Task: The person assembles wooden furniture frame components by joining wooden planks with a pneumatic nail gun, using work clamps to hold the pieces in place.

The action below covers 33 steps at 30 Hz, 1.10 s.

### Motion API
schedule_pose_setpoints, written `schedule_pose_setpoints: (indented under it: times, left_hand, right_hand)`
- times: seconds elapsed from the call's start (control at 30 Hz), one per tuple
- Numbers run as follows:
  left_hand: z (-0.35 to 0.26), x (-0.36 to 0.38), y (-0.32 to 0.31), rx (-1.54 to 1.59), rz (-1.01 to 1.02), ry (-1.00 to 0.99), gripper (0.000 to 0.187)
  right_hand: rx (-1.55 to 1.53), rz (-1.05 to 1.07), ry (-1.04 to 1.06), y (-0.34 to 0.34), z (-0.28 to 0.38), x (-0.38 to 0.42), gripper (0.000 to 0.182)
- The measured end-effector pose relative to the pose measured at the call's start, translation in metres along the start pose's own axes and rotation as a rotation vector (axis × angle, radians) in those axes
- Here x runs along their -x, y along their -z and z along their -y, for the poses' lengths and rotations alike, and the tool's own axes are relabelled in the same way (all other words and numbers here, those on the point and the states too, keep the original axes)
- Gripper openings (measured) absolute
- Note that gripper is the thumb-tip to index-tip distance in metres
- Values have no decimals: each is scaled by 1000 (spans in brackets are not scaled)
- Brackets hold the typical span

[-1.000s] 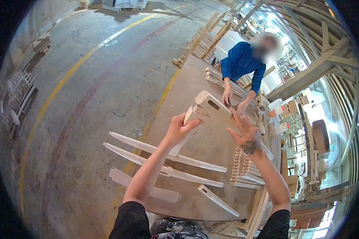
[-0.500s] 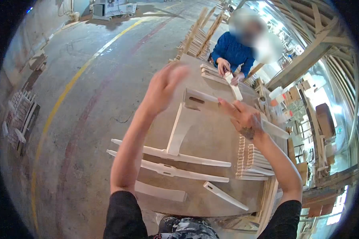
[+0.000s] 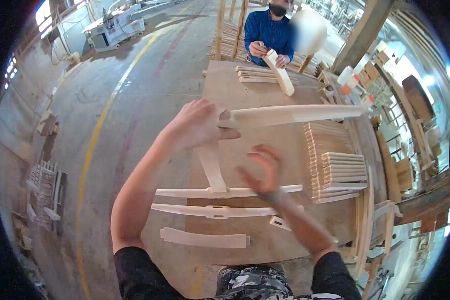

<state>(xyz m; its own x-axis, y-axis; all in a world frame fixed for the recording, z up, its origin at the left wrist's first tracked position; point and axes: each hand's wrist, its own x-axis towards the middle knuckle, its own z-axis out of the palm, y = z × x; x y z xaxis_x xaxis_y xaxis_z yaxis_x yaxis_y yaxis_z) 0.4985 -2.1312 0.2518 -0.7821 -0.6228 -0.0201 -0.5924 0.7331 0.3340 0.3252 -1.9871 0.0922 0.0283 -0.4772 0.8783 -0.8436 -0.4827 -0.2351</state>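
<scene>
My left hand (image 3: 197, 122) is closed round the left end of a long pale wooden bar (image 3: 300, 114), which stretches rightward above the table. Beneath that hand, a wide flat wooden slat (image 3: 213, 170) runs down to a thin wooden rail (image 3: 250, 191); its upper end is hidden. My right hand (image 3: 264, 170), smeared by motion, hovers over the tabletop with fingers curved apart and nothing in them. Nearer to me lie a slotted wooden rail (image 3: 225, 212), a curved wooden slat (image 3: 202, 238) and a short slotted piece (image 3: 280, 223), partly behind my right forearm.
Stacks of wooden sticks (image 3: 345, 170) lie along the right of the brown table (image 3: 275, 245). Across it, a co-worker in a blue jacket (image 3: 265, 32) holds a wooden piece (image 3: 281, 75) beside more sticks (image 3: 260, 75). A machine (image 3: 115, 32) stands far left on the floor.
My left hand has come down onto the wooden bar's left end. The right hand has let go of the bar and moved down and left. The view has shifted.
</scene>
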Motion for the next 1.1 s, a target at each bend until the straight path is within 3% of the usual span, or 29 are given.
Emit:
schedule_pose_setpoints:
  times: [0.07,0.17,0.4,0.47,0.57,0.67,0.77,0.87,0.97,1.1]
  left_hand:
    - [8,-2,-8,75,-36,1,52]
    - [9,2,-14,170,-73,1,51]
    - [-9,3,-27,-76,-27,117,54]
    - [-2,0,-28,1,-48,91,55]
    - [-7,-1,-27,0,-67,83,58]
    - [-9,8,-31,2,-133,32,60]
    - [-16,20,-34,14,-199,6,59]
    - [-21,32,-41,-11,-286,-32,57]
    - [-22,44,-52,-77,-445,-94,53]
    - [-32,69,-63,-125,-556,-147,49]
  right_hand:
    - [-206,2,-337,-51,25,10,49]
    - [-572,335,-747,-106,24,26,44]
    - [-579,358,-697,-87,21,20,31]
    - [-645,361,-699,-94,16,25,30]
    - [-650,272,-572,-76,7,57,46]
    - [-400,381,-578,-30,-1,85,42]
    - [-138,168,-103,25,19,35,36]
    - [-41,7,228,63,31,-37,37]
    - [-31,-38,323,73,30,-51,39]
    - [4,195,58,70,12,15,38]
